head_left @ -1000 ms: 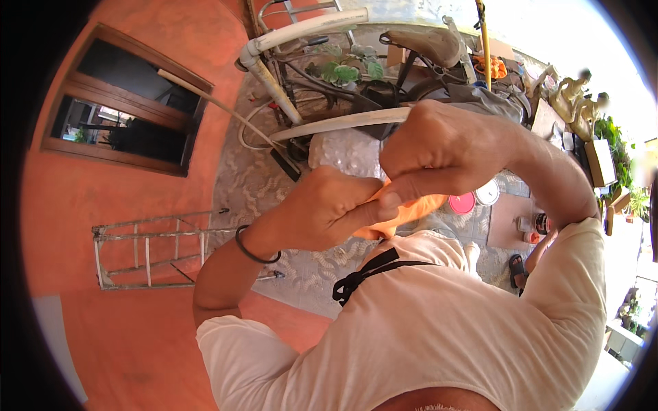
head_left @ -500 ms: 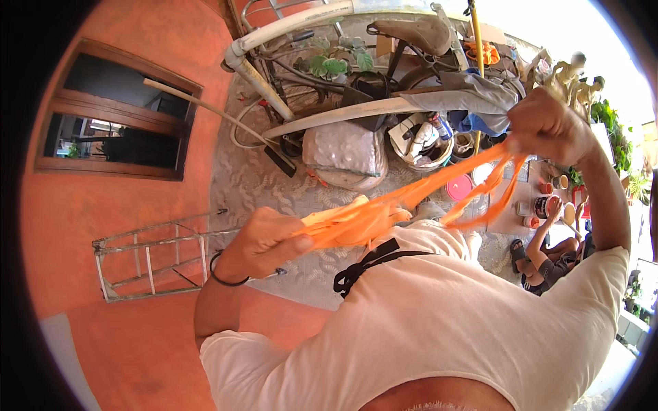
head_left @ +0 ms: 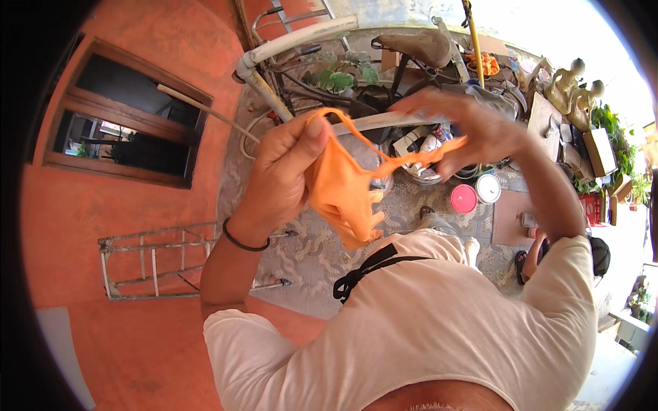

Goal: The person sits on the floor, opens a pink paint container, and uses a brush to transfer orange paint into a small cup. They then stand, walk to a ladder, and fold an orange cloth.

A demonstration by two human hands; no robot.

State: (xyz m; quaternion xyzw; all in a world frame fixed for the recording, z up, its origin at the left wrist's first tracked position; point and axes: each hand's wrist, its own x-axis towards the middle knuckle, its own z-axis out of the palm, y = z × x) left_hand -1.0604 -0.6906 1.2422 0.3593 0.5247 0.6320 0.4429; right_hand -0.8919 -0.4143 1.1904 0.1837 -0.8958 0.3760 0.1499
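Note:
An orange cloth (head_left: 346, 195) with thin straps hangs in front of my chest. My left hand (head_left: 284, 171) is raised and pinches one strap between thumb and fingers, so the cloth droops below it. My right hand (head_left: 473, 127) is blurred, fingers spread, and holds the other strap, which runs taut from the cloth up to it. A black band circles my left wrist. My white shirt (head_left: 425, 322) fills the lower part of the view.
Behind the hands stand a bicycle (head_left: 322, 48) with a brown saddle, a green plant (head_left: 339, 75), a basket of items (head_left: 421, 151), a pink lid (head_left: 463, 198) and a white lid (head_left: 488, 188) on patterned ground. A metal rack (head_left: 157, 260) leans by the orange wall with a window (head_left: 123, 130).
A second ago both hands were bunched together on the cloth. They pulled it wide apart, and now they have come closer again, with the cloth hanging from my raised left hand.

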